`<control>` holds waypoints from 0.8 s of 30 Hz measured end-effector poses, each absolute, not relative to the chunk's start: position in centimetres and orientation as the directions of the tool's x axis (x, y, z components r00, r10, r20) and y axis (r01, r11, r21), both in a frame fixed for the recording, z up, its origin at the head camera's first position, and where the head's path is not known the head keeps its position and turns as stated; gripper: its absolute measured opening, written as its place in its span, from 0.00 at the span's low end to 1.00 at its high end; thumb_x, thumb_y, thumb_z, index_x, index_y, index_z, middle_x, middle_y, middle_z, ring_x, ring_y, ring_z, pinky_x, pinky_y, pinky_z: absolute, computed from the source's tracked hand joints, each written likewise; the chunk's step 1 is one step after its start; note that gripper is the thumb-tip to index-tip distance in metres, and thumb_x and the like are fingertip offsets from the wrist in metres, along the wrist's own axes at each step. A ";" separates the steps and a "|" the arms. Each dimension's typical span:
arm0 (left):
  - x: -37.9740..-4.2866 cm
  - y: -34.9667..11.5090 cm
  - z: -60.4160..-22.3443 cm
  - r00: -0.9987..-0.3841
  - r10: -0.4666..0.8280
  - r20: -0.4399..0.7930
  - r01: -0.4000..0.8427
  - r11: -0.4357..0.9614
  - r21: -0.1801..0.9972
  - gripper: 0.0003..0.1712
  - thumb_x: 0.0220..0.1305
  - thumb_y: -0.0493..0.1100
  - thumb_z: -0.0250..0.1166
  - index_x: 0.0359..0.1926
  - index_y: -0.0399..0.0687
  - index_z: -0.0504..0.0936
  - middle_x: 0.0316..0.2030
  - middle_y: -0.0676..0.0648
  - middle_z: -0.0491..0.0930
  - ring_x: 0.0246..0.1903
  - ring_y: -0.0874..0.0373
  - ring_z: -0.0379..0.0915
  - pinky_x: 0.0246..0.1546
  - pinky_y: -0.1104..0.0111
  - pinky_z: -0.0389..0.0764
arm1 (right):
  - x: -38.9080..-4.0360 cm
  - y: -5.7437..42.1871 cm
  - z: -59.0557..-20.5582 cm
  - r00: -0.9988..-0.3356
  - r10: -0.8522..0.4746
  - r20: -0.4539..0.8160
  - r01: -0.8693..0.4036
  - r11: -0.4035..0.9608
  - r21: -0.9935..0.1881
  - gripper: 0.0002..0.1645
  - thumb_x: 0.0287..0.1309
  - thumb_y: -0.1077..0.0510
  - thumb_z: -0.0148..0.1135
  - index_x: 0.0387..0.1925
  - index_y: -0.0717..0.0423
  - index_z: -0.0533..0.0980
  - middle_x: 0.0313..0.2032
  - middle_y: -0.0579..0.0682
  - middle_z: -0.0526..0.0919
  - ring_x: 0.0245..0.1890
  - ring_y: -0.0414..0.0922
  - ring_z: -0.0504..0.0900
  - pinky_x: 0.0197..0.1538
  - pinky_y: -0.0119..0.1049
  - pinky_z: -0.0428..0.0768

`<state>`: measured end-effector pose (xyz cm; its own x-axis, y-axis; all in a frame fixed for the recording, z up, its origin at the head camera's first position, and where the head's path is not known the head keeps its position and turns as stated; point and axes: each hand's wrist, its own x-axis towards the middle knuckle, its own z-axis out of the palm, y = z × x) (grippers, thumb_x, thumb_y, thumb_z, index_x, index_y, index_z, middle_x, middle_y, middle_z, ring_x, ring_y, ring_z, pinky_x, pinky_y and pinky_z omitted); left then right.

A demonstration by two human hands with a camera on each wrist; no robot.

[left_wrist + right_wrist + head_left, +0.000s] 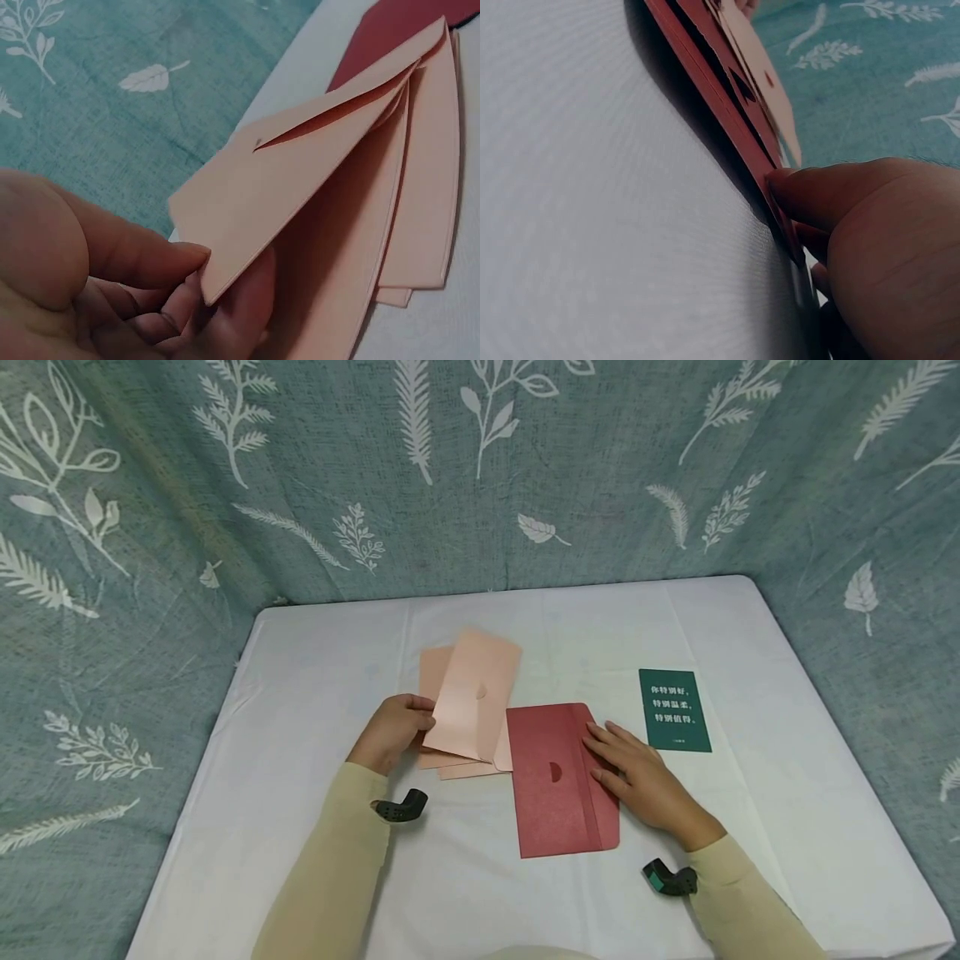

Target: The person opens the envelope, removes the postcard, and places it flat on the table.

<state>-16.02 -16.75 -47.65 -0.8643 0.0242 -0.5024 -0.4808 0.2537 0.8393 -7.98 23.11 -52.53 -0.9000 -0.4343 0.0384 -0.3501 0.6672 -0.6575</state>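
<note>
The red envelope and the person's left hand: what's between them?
In the head view, overlapping pink envelopes lie between the left hand and the red envelope; the left wrist view shows that hand pinching the top one.

White cloth-covered table (337,652): soft, even brightness in my head view.
Pale pink rectangular paper envelope (467,702): upper edge slightly blurred; shade beneath it in my dimmer left-wrist view.
Dark red paper envelope (553,802): deep shadow along its edge in my dim right-wrist view.
</note>
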 end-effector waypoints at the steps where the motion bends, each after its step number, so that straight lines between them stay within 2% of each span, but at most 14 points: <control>1: -16.0 -16.8 -47.6 -0.863 0.038 -0.503 -0.481 0.240 0.843 0.18 0.77 0.30 0.62 0.65 0.32 0.77 0.49 0.39 0.79 0.38 0.53 0.76 0.37 0.65 0.79 | -8.0 23.1 -52.5 -0.900 -0.435 0.037 -0.350 0.668 -0.657 0.34 0.78 0.57 0.66 0.80 0.57 0.70 0.82 0.53 0.65 0.83 0.59 0.53 0.75 0.71 0.54; 4: -15.9 -16.8 -47.7 -0.861 0.081 -0.502 -0.479 0.198 0.855 0.19 0.77 0.29 0.62 0.64 0.31 0.75 0.47 0.39 0.78 0.36 0.52 0.77 0.34 0.65 0.82 | -8.0 23.1 -52.5 -0.900 -0.435 0.035 -0.349 0.669 -0.656 0.34 0.78 0.57 0.66 0.79 0.57 0.71 0.81 0.53 0.65 0.83 0.60 0.53 0.75 0.71 0.54; 7: -15.6 -16.6 -47.4 -0.862 0.133 -0.489 -0.469 0.156 0.869 0.19 0.76 0.28 0.62 0.63 0.30 0.73 0.47 0.39 0.77 0.39 0.51 0.78 0.36 0.65 0.84 | -7.9 23.1 -52.4 -0.901 -0.433 0.031 -0.346 0.671 -0.656 0.34 0.78 0.57 0.66 0.80 0.57 0.71 0.81 0.53 0.65 0.83 0.60 0.53 0.75 0.71 0.54; 14: -14.9 -15.9 -47.5 -0.845 0.275 -0.459 -0.475 0.008 0.880 0.14 0.74 0.23 0.59 0.55 0.33 0.68 0.40 0.42 0.71 0.34 0.54 0.75 0.32 0.66 0.84 | -7.9 23.0 -52.5 -0.902 -0.431 0.025 -0.339 0.672 -0.658 0.34 0.78 0.57 0.66 0.80 0.56 0.70 0.82 0.53 0.65 0.83 0.59 0.52 0.75 0.71 0.54; 19: -14.3 -15.1 -47.6 -0.832 0.334 -0.444 -0.479 -0.028 0.877 0.13 0.72 0.21 0.59 0.52 0.33 0.68 0.41 0.42 0.71 0.35 0.54 0.78 0.36 0.63 0.87 | -7.9 23.0 -52.5 -0.904 -0.427 0.024 -0.337 0.677 -0.654 0.34 0.78 0.56 0.66 0.80 0.57 0.70 0.81 0.53 0.65 0.83 0.59 0.53 0.75 0.71 0.54; 24: -13.7 -14.3 -47.8 -0.810 0.391 -0.437 -0.489 -0.042 0.871 0.14 0.69 0.20 0.60 0.50 0.33 0.69 0.37 0.42 0.74 0.35 0.52 0.82 0.39 0.60 0.88 | -8.0 23.1 -52.5 -0.904 -0.426 0.024 -0.338 0.680 -0.651 0.34 0.78 0.56 0.66 0.80 0.57 0.70 0.82 0.53 0.65 0.83 0.59 0.52 0.75 0.71 0.54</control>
<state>-13.71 -14.31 -47.75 -0.8104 0.3906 -0.4366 -0.4895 -0.0420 0.8710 -8.01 23.07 -52.52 -0.9043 -0.4263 0.0236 -0.3376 0.6803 -0.6506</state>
